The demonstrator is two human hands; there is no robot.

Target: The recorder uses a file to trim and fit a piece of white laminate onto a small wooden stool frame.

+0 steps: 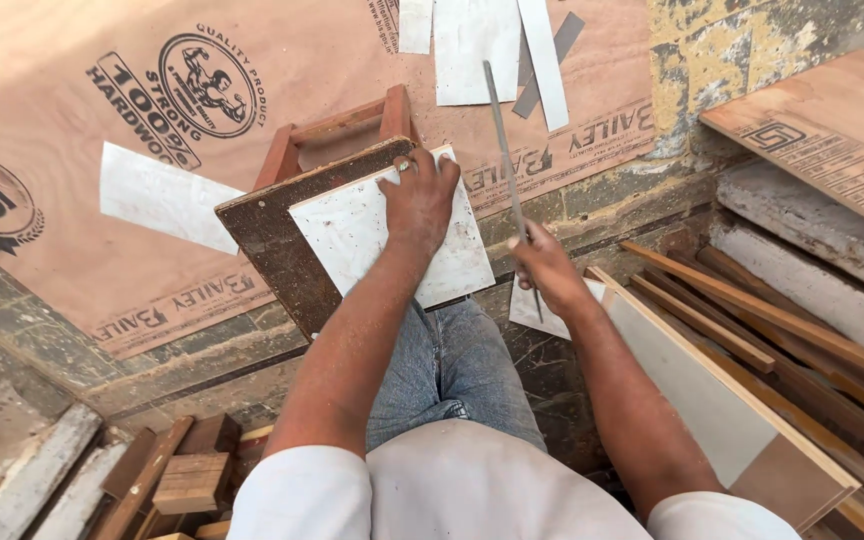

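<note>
Two hands are seen at work over a small wooden stool (282, 150) that serves as the support. The left hand (418, 200) is laid flat, fingers spread and pressed down, on a white laminate piece (352, 235) resting on a dark board (267, 240); the board lies across the stool top, with the laminate set toward its right edge and overhanging it. The downward press is judged to be there to keep the sheet from shifting. The right hand (544, 265) is closed around the lower end of a long, thin metal file (504, 140), which is held tilted upward and away, just beside the right edge of the laminate but apart from it. The grip low on the tool is judged to give reach along that edge.

The floor (42, 330) is of worn, dusty stone. A large brown plywood sheet (52, 80) with printed markings lies behind the stool, and white laminate offcuts (162, 195) are scattered on it. A laminated panel (712, 400) and wooden battens (782, 330) are stacked to the right; wood blocks (192, 480) lie at the lower left. A flaking plastered wall (742, 40) is seen at the upper right.
</note>
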